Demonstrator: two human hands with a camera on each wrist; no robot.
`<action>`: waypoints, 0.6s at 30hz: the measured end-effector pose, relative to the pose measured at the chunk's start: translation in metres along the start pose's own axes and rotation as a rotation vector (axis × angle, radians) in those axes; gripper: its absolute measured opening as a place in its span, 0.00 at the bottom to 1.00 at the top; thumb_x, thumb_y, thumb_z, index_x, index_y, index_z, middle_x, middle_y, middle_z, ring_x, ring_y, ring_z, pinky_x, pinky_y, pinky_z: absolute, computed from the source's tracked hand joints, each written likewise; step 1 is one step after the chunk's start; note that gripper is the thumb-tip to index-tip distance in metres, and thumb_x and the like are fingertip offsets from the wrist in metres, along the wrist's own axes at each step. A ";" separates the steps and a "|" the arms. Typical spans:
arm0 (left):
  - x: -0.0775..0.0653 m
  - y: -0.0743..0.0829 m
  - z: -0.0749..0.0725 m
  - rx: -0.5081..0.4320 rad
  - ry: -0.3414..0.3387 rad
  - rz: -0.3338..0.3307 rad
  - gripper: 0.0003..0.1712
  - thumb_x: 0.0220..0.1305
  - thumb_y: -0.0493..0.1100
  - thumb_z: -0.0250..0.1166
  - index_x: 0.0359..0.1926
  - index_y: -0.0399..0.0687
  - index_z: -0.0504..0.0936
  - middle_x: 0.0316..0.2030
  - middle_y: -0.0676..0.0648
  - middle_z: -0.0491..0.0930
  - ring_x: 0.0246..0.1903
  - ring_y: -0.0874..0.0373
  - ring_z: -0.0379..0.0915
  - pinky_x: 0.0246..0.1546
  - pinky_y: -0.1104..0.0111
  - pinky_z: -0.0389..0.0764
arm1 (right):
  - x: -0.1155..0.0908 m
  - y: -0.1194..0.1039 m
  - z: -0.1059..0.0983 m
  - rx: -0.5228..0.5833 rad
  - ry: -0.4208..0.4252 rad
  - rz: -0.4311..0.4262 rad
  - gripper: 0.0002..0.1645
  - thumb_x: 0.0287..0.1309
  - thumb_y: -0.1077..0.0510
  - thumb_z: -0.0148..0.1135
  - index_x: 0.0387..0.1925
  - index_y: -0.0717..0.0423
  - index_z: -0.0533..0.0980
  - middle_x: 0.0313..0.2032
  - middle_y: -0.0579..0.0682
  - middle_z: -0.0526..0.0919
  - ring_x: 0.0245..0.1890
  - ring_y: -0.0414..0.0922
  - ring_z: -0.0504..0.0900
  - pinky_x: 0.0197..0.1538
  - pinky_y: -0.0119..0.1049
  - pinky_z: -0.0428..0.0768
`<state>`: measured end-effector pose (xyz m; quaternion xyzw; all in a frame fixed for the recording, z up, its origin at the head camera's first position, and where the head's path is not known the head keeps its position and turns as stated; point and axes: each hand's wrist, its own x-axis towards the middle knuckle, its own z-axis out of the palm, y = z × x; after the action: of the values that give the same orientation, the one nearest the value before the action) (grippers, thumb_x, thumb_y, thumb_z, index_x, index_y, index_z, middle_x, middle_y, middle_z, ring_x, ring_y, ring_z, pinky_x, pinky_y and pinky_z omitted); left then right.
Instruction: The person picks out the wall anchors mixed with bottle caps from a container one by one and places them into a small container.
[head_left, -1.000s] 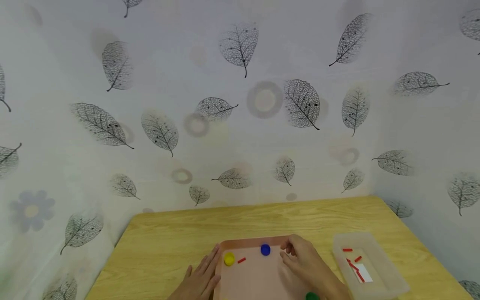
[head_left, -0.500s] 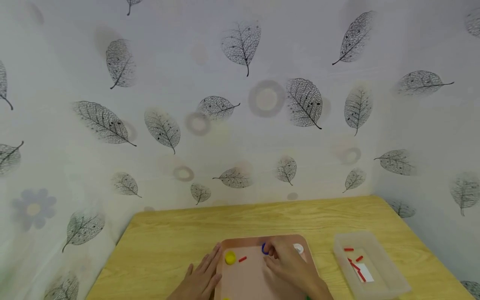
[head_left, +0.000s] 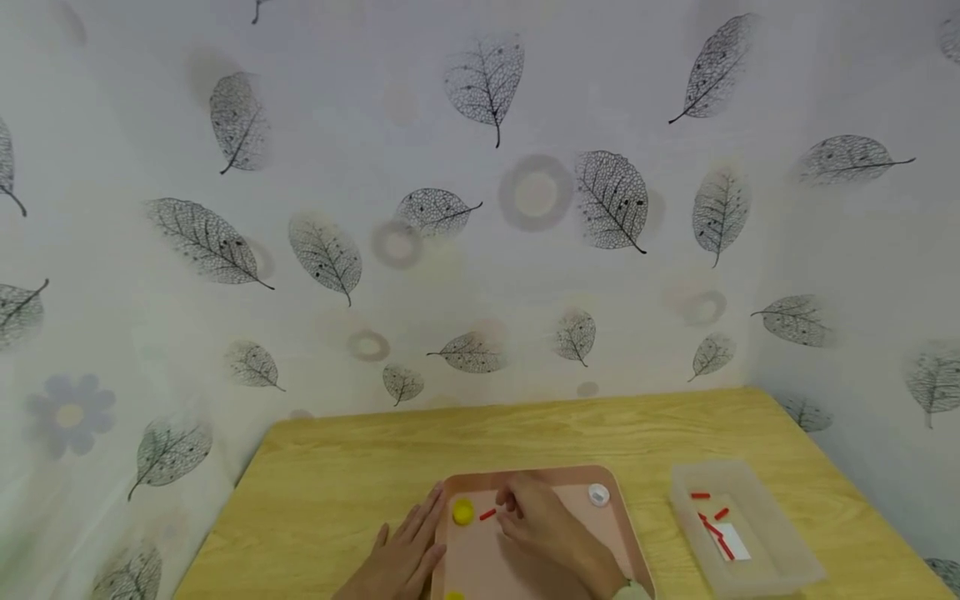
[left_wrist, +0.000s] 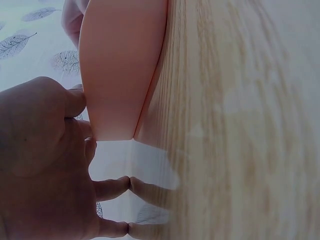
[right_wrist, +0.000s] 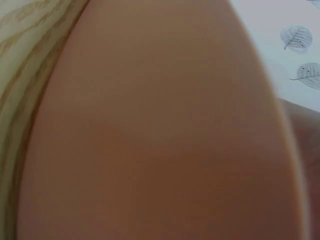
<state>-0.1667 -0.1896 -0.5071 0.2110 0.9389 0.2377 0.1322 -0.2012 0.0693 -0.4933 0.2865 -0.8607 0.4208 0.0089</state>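
My right hand (head_left: 536, 517) hovers over the pink tray (head_left: 633, 533), fingers bent and thumb apart from the forefinger. Its fingertips are right beside a short red stick (head_left: 488, 514), and I see nothing between them. Left of the stick lies a round yellow cap (head_left: 462, 512). A white round cap (head_left: 598, 495) sits in the tray's far right corner. The blue cap is hidden behind the right hand. My left hand (head_left: 405, 546) rests at the tray's left side, fingers spread; in the left wrist view its thumb touches the tray rim and two fingertips press the table.
A translucent bin (head_left: 780, 533) stands right of the tray, holding several red sticks (head_left: 726, 547) and a white card (head_left: 738, 546). Another yellow piece (head_left: 454, 596) shows at the lower frame edge. Leaf-patterned sheeting (head_left: 480, 250) surrounds the wooden table (head_left: 360, 450).
My right hand has moved left across the tray, from the white cap past the blue cap to the red stick. The white cap has come into view; the left hand stays in place.
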 end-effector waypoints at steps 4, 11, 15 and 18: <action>0.000 -0.001 -0.001 -0.013 0.002 0.010 0.35 0.73 0.64 0.32 0.75 0.62 0.37 0.74 0.58 0.33 0.70 0.41 0.42 0.52 0.26 0.45 | 0.005 0.000 0.005 -0.035 -0.020 -0.013 0.06 0.55 0.67 0.61 0.35 0.57 0.75 0.31 0.46 0.77 0.29 0.35 0.72 0.32 0.27 0.75; 0.000 0.001 -0.001 -0.017 -0.005 0.012 0.35 0.73 0.64 0.31 0.75 0.61 0.37 0.74 0.57 0.34 0.70 0.41 0.41 0.53 0.27 0.44 | 0.009 0.005 0.012 -0.117 -0.073 -0.004 0.06 0.57 0.64 0.63 0.36 0.54 0.75 0.30 0.40 0.73 0.28 0.31 0.70 0.31 0.24 0.74; -0.001 0.001 -0.001 -0.009 0.000 0.011 0.35 0.73 0.64 0.31 0.75 0.61 0.37 0.74 0.58 0.34 0.70 0.41 0.42 0.53 0.27 0.44 | 0.010 0.005 0.015 -0.171 -0.078 0.006 0.05 0.57 0.64 0.62 0.34 0.54 0.74 0.28 0.39 0.70 0.26 0.32 0.67 0.29 0.24 0.72; -0.001 0.000 -0.001 0.003 0.004 0.011 0.35 0.73 0.64 0.31 0.75 0.61 0.38 0.74 0.58 0.34 0.70 0.42 0.42 0.53 0.27 0.45 | 0.012 0.003 0.016 -0.193 -0.089 0.031 0.04 0.58 0.64 0.61 0.33 0.54 0.75 0.29 0.38 0.70 0.27 0.33 0.67 0.30 0.25 0.72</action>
<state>-0.1667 -0.1905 -0.5060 0.2160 0.9383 0.2375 0.1285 -0.2091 0.0534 -0.5031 0.2896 -0.9010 0.3230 -0.0085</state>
